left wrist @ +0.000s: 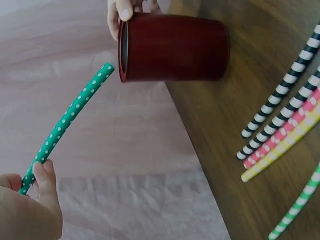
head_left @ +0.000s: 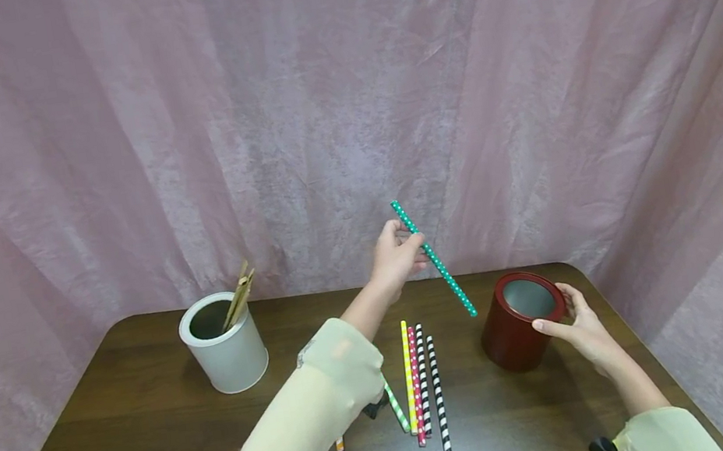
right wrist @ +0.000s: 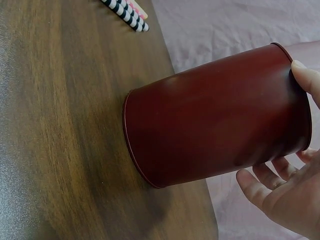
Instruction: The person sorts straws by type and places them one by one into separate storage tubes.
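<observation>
My left hand [head_left: 397,255] pinches a green paper straw with white dots [head_left: 434,258] between thumb and fingers, above the table's back edge. In the left wrist view the straw [left wrist: 67,120] slants, its far end close to the mouth of a dark red canister [left wrist: 175,47]. The canister [head_left: 516,327] is on the table's right side, its open top showing a grey inside. My right hand [head_left: 584,328] holds it near the rim from the right, with the thumb [right wrist: 306,80] on one side and the fingers [right wrist: 265,185] on the other.
Several striped and dotted straws lie mid-table, among them a yellow one [head_left: 409,376], a pink one [head_left: 417,390] and a black-and-white one [head_left: 440,402]. A white canister [head_left: 232,360] holding thin tan sticks [head_left: 241,298] stands at left. A pink curtain [head_left: 328,104] hangs behind.
</observation>
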Available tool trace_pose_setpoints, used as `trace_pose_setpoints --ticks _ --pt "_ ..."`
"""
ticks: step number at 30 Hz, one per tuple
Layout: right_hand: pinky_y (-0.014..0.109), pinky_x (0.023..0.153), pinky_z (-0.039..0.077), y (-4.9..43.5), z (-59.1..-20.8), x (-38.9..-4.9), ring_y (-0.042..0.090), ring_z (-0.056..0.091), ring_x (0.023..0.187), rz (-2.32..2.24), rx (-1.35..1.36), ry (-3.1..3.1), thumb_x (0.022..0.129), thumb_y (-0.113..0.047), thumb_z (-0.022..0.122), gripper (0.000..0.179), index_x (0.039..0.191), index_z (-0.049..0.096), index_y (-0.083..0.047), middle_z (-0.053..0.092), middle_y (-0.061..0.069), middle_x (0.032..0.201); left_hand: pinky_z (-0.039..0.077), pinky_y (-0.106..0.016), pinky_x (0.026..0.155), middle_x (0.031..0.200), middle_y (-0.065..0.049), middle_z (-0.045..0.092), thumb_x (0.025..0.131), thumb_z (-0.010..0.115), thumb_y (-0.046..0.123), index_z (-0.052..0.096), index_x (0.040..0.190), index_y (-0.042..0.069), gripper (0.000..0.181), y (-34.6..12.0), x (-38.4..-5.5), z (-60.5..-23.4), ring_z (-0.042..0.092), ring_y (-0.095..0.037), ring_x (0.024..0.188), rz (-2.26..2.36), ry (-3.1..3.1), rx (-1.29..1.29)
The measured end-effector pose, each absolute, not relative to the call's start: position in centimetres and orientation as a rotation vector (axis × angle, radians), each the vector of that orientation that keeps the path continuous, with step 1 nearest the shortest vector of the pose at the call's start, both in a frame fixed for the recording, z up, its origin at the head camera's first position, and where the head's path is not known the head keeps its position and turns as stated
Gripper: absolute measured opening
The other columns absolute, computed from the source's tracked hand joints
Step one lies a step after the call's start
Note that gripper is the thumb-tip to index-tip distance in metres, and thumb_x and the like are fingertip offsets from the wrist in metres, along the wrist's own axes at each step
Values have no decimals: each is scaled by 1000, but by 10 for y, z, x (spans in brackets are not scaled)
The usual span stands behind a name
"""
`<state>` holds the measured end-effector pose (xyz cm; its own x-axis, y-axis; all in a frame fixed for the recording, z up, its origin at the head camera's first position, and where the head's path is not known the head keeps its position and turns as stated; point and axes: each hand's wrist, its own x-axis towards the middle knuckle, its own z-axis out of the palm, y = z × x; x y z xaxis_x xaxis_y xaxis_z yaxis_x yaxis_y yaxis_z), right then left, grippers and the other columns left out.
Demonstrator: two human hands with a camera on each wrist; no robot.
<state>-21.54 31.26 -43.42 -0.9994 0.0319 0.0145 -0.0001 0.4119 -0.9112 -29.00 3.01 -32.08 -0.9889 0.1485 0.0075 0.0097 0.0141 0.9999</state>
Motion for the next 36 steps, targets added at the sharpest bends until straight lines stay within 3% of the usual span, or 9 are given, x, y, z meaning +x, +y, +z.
trace_pose_setpoints --ticks 4,18,36 --pt "53 94 26 312 -434 -214 33 24 122 1689 -31 -2619 82 -18 61 85 140 1 -4 22 24 138 53 -32 69 100 -15 59 90 50 18 44 111 7 24 43 -288 -321 63 -31 84 2202 2165 169" --pt "49 93 29 310 -433 -214 30 28 118 1672 -34 -2607 81 -17 63 83 139 5 -4 27 22 136 52 -21 58 96 -14 63 86 53 11 50 102 3 18 83 -279 -340 63 -15 71 2251 2285 110" --pt "56 96 24 309 -432 -213 35 22 125 1667 -32 -2620 81 -19 63 85 139 3 -3 23 24 139 49 -18 53 82 -10 66 86 55 14 55 93 5 12 115 -265 -373 62 -11 68 2248 2265 62"
